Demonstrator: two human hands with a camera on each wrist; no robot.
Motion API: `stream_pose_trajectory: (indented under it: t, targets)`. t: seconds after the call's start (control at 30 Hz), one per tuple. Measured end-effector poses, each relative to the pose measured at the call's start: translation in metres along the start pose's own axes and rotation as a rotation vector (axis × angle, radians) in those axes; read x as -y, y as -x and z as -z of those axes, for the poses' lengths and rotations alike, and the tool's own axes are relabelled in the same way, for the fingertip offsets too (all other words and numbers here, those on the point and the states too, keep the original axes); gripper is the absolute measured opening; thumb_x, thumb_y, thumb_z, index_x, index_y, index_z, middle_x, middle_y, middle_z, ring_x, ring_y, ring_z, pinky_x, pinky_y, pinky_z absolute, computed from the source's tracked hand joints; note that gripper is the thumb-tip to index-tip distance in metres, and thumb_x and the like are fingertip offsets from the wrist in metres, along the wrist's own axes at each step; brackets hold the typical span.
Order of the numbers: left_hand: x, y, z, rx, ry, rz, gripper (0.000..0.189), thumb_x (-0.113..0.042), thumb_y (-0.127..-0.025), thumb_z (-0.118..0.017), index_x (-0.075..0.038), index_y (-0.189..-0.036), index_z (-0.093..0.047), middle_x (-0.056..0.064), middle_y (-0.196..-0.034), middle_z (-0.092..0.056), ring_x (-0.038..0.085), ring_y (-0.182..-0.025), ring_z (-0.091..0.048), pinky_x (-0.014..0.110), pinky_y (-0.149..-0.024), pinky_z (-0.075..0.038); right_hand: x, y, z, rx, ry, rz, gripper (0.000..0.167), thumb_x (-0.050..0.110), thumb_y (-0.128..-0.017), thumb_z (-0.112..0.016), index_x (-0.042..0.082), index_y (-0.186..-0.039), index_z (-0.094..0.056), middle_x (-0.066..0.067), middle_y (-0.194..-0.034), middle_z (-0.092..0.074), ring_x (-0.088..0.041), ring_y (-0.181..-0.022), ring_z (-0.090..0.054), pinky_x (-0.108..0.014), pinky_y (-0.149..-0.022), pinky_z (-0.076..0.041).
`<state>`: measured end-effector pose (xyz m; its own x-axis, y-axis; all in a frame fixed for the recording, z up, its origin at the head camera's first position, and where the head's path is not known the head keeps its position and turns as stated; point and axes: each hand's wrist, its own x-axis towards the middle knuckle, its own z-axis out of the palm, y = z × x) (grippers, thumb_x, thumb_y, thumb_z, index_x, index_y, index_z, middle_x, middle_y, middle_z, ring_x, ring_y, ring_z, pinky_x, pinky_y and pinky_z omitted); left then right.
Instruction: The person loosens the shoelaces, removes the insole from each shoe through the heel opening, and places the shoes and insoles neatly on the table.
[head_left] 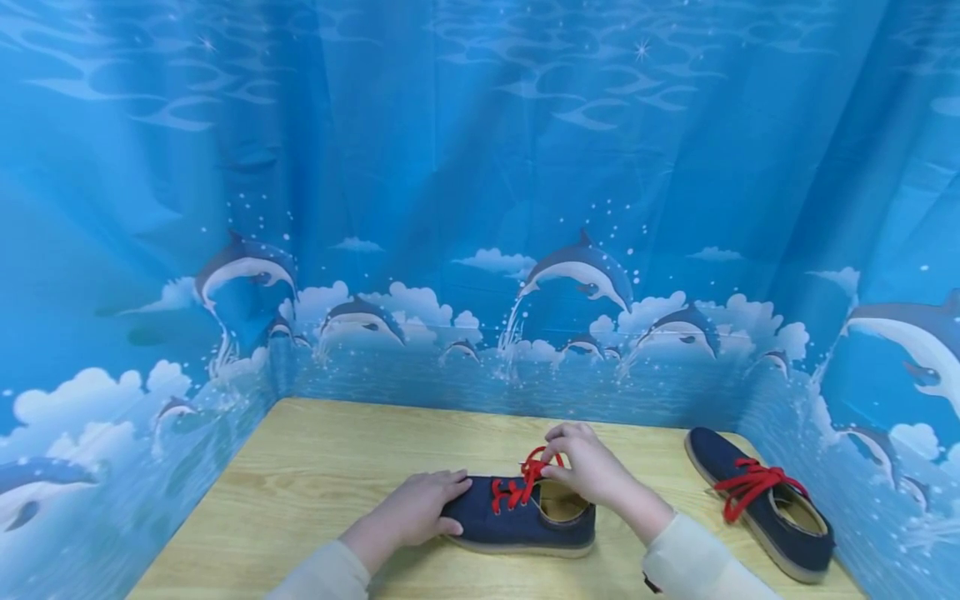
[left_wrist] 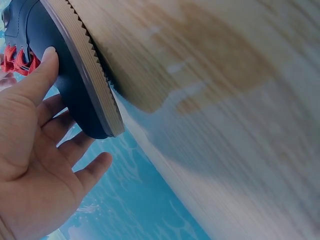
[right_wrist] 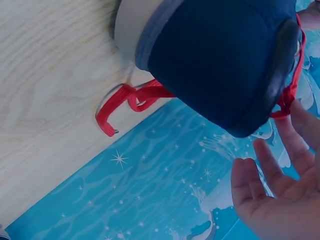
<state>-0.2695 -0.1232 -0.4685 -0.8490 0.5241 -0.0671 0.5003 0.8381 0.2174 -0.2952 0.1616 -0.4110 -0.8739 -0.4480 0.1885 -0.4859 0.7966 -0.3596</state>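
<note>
A dark navy shoe (head_left: 517, 527) with red laces stands upright on the wooden table, toe towards the left. My left hand (head_left: 415, 510) grips its toe, with the thumb on the near side and the fingers over the far side, as the left wrist view also shows. Above the shoe's opening, my right hand (head_left: 588, 468) pinches the red shoelace (head_left: 533, 470) between thumb and index finger. In the right wrist view its other fingers are loosely bent beside the shoe's heel (right_wrist: 215, 60). A loose lace end (right_wrist: 117, 107) lies on the table beyond the shoe.
A matching navy shoe (head_left: 804, 542) stands at the table's right side, its red lace (head_left: 753, 482) tied in a bow. Blue dolphin-printed sheeting (head_left: 450, 183) encloses the wooden table (head_left: 322, 454) at the back and both sides.
</note>
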Motion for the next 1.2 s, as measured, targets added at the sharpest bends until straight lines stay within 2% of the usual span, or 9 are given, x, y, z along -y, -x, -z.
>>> stream_pose_trajectory:
  t: [0.3, 0.43, 0.57, 0.67, 0.8, 0.97, 1.2]
  targets:
    - [0.0, -0.001, 0.0, 0.015, -0.007, 0.006, 0.07, -0.049, -0.089, -0.07, -0.019, -0.149, -0.051, 0.002, -0.154, -0.046, 0.027, -0.139, -0.045, 0.048, -0.112, -0.039, 0.0, -0.004, -0.003, -0.063, 0.043, 0.013, 0.02, 0.018, -0.087, -0.079, 0.024, -0.074, -0.065, -0.005, -0.12, -0.064, -0.029, -0.113, -0.054, -0.044, -0.088, -0.053]
    - [0.0, -0.001, 0.0, 0.013, -0.001, 0.007, 0.07, -0.049, -0.089, -0.071, -0.019, -0.149, -0.051, 0.003, -0.153, -0.046, 0.027, -0.139, -0.045, 0.048, -0.112, -0.039, 0.002, -0.007, -0.002, -0.076, 0.056, 0.043, 0.018, 0.016, -0.091, -0.074, 0.022, -0.078, -0.063, -0.007, -0.123, -0.064, -0.029, -0.114, -0.054, -0.043, -0.087, -0.053]
    - [0.001, -0.001, -0.001, 0.009, -0.004, 0.004, 0.07, -0.049, -0.089, -0.07, -0.019, -0.149, -0.05, 0.003, -0.154, -0.046, 0.027, -0.139, -0.045, 0.049, -0.112, -0.039, 0.002, -0.01, 0.0, -0.104, 0.045, 0.037, 0.014, 0.016, -0.097, -0.068, 0.019, -0.086, -0.06, -0.009, -0.127, -0.062, -0.032, -0.118, -0.051, -0.047, -0.092, -0.051]
    - [0.002, -0.002, -0.003, 0.017, -0.007, 0.008, 0.071, -0.05, -0.089, -0.07, -0.02, -0.15, -0.05, 0.002, -0.154, -0.045, 0.027, -0.139, -0.044, 0.049, -0.112, -0.039, 0.001, -0.014, 0.005, -0.153, 0.0, 0.008, 0.012, 0.016, -0.1, -0.062, 0.017, -0.089, -0.058, -0.012, -0.13, -0.06, -0.035, -0.122, -0.049, -0.051, -0.098, -0.049]
    - [0.002, -0.003, -0.002, 0.025, -0.013, 0.013, 0.071, -0.05, -0.089, -0.07, -0.021, -0.15, -0.05, 0.001, -0.154, -0.045, 0.027, -0.139, -0.044, 0.048, -0.112, -0.039, -0.004, -0.021, 0.011, -0.243, -0.064, -0.024, 0.012, 0.017, -0.104, -0.056, 0.014, -0.092, -0.056, -0.014, -0.133, -0.058, -0.037, -0.125, -0.047, -0.055, -0.099, -0.046]
    - [0.001, -0.002, -0.002, 0.015, -0.027, 0.004, 0.07, -0.05, -0.089, -0.07, -0.02, -0.149, -0.051, 0.002, -0.153, -0.046, 0.027, -0.139, -0.046, 0.047, -0.112, -0.039, -0.015, -0.031, 0.014, -0.348, -0.144, -0.077, 0.015, 0.019, -0.106, -0.05, 0.009, -0.096, -0.053, -0.017, -0.134, -0.057, -0.04, -0.123, -0.045, -0.056, -0.097, -0.043]
    - [-0.002, -0.002, 0.0, 0.025, -0.023, 0.007, 0.069, -0.049, -0.089, -0.069, -0.02, -0.149, -0.05, 0.002, -0.153, -0.047, 0.027, -0.139, -0.045, 0.046, -0.112, -0.039, -0.03, -0.042, 0.021, -0.439, -0.311, -0.165, 0.021, 0.018, -0.109, -0.043, 0.0, -0.102, -0.05, -0.024, -0.133, -0.056, -0.042, -0.121, -0.046, -0.053, -0.094, -0.042]
